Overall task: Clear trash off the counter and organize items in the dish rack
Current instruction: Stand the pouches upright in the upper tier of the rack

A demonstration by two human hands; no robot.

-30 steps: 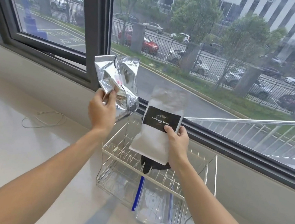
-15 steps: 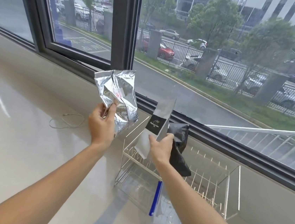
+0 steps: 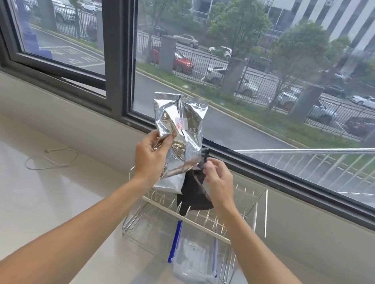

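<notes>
On the left of the pale counter (image 3: pixel 22 205) lies a thin loose cord (image 3: pixel 50 159). The left hand (image 3: pixel 151 155) is closed on a crumpled foil bag (image 3: pixel 179 127), and just beside it the right hand (image 3: pixel 217 178) pinches a dark bag (image 3: pixel 193 195) above the dish rack (image 3: pixel 261 204). I judge the trash is being gathered; next, both bags must go into one hand. Behind is a wide window (image 3: pixel 118 40).

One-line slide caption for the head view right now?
Left hand holds crumpled foil bag, right hand pinches dark bag, both above wire dish rack.
</notes>
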